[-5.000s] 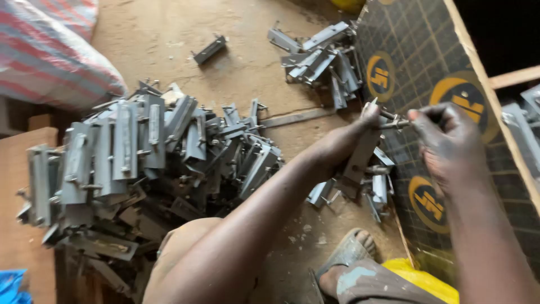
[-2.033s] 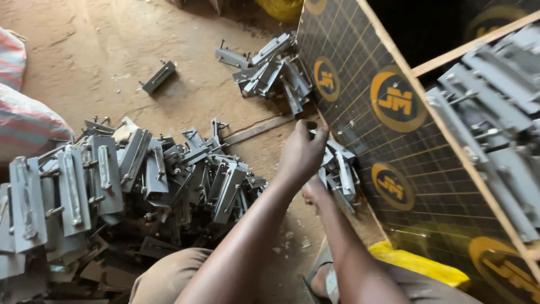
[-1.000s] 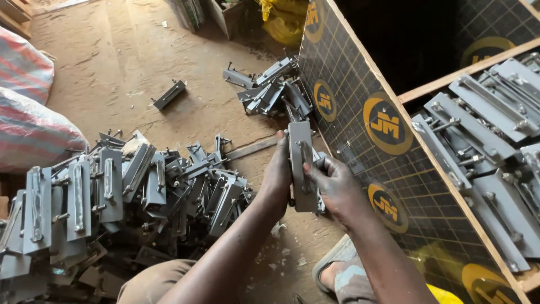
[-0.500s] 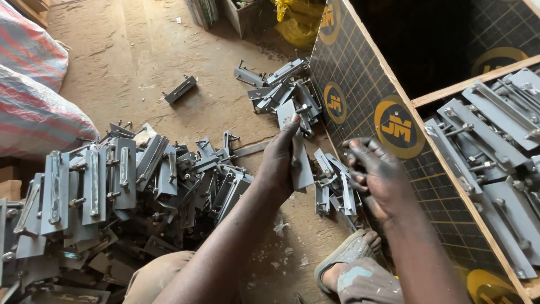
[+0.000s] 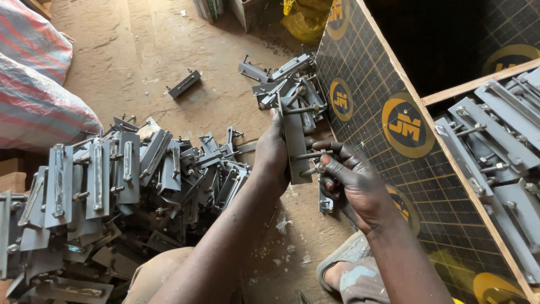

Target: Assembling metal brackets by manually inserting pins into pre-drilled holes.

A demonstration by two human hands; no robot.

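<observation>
My left hand [image 5: 271, 155] grips a grey metal bracket plate [image 5: 293, 138] upright, with bolts sticking out of it to the right. My right hand [image 5: 350, 183] pinches a bolt [image 5: 318, 167] at the plate's lower end. A big heap of similar grey brackets [image 5: 112, 191] lies on the dirt floor to the left. A smaller heap of brackets [image 5: 284, 84] lies beyond my hands, against a dark board.
A dark gridded plywood box wall [image 5: 388, 118] with round yellow marks stands at right; more brackets [image 5: 495, 152] lie inside the box. One lone bracket [image 5: 184, 83] lies on the dirt. Striped sacks [image 5: 34, 84] sit at upper left. My sandalled foot [image 5: 343, 270] is below.
My left hand has lifted the bracket plate upright out of the small heap. My right hand has moved from the brackets on the ground up to a bolt on the plate.
</observation>
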